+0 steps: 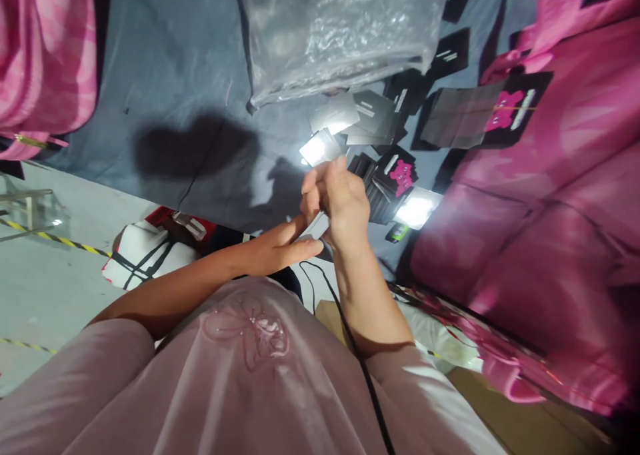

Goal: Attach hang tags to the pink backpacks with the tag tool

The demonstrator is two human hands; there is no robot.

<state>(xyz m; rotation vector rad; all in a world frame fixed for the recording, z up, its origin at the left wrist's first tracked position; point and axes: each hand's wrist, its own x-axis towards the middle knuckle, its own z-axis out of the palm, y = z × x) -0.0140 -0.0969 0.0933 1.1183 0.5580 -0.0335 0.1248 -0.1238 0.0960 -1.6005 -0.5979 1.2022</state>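
Several black cards (384, 178) lie on grey cloth (165, 62); the left hand (281, 247) pinches a pale stack (317, 226); the right hand (346, 203) curls just beside it, its grip impossible to tell.

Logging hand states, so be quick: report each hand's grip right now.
Left hand: closed, holding a pale, thin stack.
Right hand: fingers curled; cannot tell whether it holds the shiny card.
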